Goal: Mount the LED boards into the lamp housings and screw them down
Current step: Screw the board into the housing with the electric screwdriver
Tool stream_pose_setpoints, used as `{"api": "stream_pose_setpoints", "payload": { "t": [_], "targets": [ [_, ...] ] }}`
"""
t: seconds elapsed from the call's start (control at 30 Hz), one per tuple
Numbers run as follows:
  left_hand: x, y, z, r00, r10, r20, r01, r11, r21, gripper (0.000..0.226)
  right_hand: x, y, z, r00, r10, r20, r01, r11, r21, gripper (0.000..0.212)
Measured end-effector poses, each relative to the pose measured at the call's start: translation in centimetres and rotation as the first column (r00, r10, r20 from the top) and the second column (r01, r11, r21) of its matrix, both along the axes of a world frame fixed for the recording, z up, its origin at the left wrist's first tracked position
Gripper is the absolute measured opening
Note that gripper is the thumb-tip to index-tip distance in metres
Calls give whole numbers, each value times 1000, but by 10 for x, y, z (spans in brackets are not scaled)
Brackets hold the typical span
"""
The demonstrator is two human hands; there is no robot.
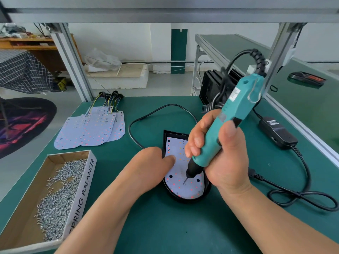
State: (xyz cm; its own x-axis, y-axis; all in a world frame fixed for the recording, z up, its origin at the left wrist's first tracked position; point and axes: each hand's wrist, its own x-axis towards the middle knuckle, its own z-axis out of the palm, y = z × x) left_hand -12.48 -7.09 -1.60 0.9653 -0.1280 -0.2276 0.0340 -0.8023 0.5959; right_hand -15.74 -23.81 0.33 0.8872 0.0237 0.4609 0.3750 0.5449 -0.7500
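right hand (218,153) gripping teal screwdriver (229,121), bit on led board (180,173) | board sits in black housing (185,197) on green worktop (165,226) | left hand (152,162) pressing board edge, holding nothing | screw box (55,189) left

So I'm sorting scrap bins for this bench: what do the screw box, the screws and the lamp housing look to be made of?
Screw box: cardboard, brown raw inside, white printed outside. Screws: silvery metal, shiny, probably plated steel. Lamp housing: black with a slight sheen; plastic or coated metal, can't tell.
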Motion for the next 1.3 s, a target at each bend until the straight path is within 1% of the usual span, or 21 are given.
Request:
{"api": "stream_pose_setpoints", "payload": {
  "t": [0.07, 0.13, 0.23, 0.3, 0.37, 0.43, 0.57, 0.63, 0.73, 0.87, 1.0, 1.07, 1.13, 1.17, 1.23, 1.3],
  "targets": [
    [0, 1, -1, 1000, 2, 5, -2, 1000, -14, 47, 2, -9, 7, 1000, -18, 6, 18, 998, 68, 56],
    [0, 2, -2, 1000, 7, 6, -7, 999, -40, 46, 3, -21, 13, 998, -53, -18, 55, 993, 102, 55],
    [-1, 3, -3, 1000, 1, 9, 0, 997, -79, 43, 6, -34, 14, 988, -98, -121, 108, 991, 79, 55],
    [0, 3, -3, 1000, -3, 7, 4, 996, -91, 42, 8, -37, 11, 976, -104, -191, 118, 991, 62, 52],
    [1, 4, -3, 1000, 6, 2, -6, 995, -101, 41, 11, -37, 8, 966, -88, -244, 103, 994, 49, 43],
    [2, 5, -2, 1000, 20, 7, -19, 996, -92, 42, 12, -37, 5, 961, -64, -270, 70, 997, 12, 41],
    [3, 6, -2, 999, 33, 7, -33, 995, -92, 41, 12, -33, 0, 970, 1, -244, -18, 998, -64, 50],
    [3, 6, -3, 999, 37, 3, -37, 994, -100, 40, 12, -28, -1, 974, 10, -224, -33, 994, -103, 56],
    [3, 5, -3, 999, 35, 15, -33, 994, -100, 41, 10, -24, -3, 978, 13, -208, -42, 990, -134, 57],
    [3, 7, -3, 1000, 25, 18, -23, 994, -106, 41, 10, -26, -2, 979, 3, -203, -29, 992, -125, 58],
    [2, 7, -2, 999, 29, 32, -26, 995, -99, 50, 11, -31, 3, 979, -7, -202, -2, 999, -47, 59],
    [1, 7, 2, 997, 33, 68, -28, 996, -80, 57, 10, -34, 6, 978, -17, -210, 22, 999, 22, 58],
    [1, 7, 6, 988, 68, 142, -57, 995, -80, 56, 10, -36, 8, 975, -45, -219, 65, 995, 82, 48],
    [0, 8, 9, 974, 102, 201, -86, 992, -87, 50, 10, -38, 9, 972, -64, -226, 90, 990, 104, 43],
    [-1, 9, 12, 922, 177, 344, -131, 980, -153, 32, 10, -40, 10, 967, -88, -241, 124, 982, 140, 41],
    [-5, 7, 14, 891, 186, 413, -91, 967, -239, 14, 11, -43, 10, 962, -102, -253, 143, 979, 148, 42]
  ]
}}
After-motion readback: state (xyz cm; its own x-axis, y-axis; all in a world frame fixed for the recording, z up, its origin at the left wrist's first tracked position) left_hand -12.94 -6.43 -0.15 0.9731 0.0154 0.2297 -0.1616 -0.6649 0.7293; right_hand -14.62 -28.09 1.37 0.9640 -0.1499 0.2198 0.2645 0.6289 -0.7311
